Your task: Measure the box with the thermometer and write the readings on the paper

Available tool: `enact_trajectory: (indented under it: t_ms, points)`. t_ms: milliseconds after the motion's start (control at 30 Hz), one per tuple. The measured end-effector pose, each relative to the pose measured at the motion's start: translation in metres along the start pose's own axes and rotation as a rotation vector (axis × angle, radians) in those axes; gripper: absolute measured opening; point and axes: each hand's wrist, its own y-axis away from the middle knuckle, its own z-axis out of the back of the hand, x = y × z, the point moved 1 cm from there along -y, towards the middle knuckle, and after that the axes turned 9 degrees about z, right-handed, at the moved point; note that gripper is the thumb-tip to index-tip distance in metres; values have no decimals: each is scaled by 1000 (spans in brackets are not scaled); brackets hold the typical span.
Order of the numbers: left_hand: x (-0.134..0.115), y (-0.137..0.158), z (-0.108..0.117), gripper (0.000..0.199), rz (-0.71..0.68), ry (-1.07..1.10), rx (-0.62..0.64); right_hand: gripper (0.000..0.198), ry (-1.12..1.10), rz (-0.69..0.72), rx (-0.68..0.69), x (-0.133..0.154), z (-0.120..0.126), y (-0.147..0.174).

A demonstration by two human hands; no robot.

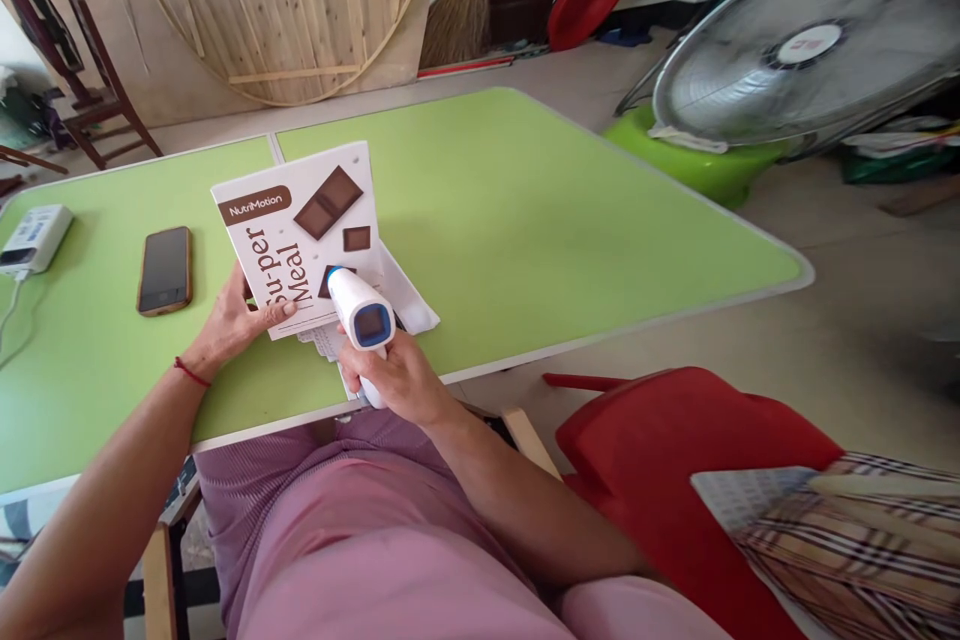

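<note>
My left hand (238, 318) grips the lower left edge of a white NutriMotion meal box (307, 205), which stands tilted on the green table and shows pictures of chocolate pieces. In my right hand (401, 370) is a white and blue infrared thermometer (361, 305), fingers wrapped round its handle. Its blue-ringed nose points at the lower part of the box front, and its small dark screen faces me. Whether the nose touches the box I cannot tell. Behind the thermometer, a white paper or packet (411, 302) lies on the table, partly hidden.
On the green table (562, 200) lie a phone (165, 270) and a white power strip (36, 238) with a cable at the left. A red chair (675, 480) holding checked cloth stands at my right. Beyond the table are a large fan (806, 45) and a green stool (697, 160).
</note>
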Motion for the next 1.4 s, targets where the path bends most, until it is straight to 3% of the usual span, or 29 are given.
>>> enact_trajectory:
  t_ms: [167, 333, 467, 533, 633, 733, 833, 1000, 1100, 1200, 1300, 1400]
  points:
    - [2, 0, 1, 75, 24, -8, 12, 21, -15, -3, 41, 12, 11, 2]
    - [0, 0, 0, 77, 0, -14, 10, 16, 142, 180, -110, 33, 61, -13]
    - [-3, 1, 0, 82, 0, -17, 9, 27, 389, 136, 111, 40, 104, -47]
    - [-4, 1, 0, 83, 5, -18, 12, 31, 592, 83, 225, 42, 119, -63]
    - [-3, 1, 0, 84, 20, -27, 7, 41, 978, 38, 294, 42, 130, -81]
    - [-3, 1, 1, 84, 23, -34, 4, 38, 1324, 67, 336, 40, 133, -92]
    - [-4, 1, 0, 84, 16, -28, -2, 37, 1465, 133, 408, 34, 134, -100]
    - [-3, 1, -1, 82, 36, 23, -7, 41, 1419, 210, 387, 16, 138, -104]
    - [-3, 2, -1, 80, 43, 36, -32, 41, 1384, 368, 271, 13, 137, -95]
    - [-6, 2, -1, 78, 23, 60, -59, 29, 1286, 499, 165, 21, 125, -79]
    - [-7, 1, 2, 73, -21, 103, -117, 16, 1166, 425, 228, 29, 104, -65]
    - [-4, -1, 8, 78, -68, 49, -263, 11, 1274, 351, 234, 30, 83, -59]
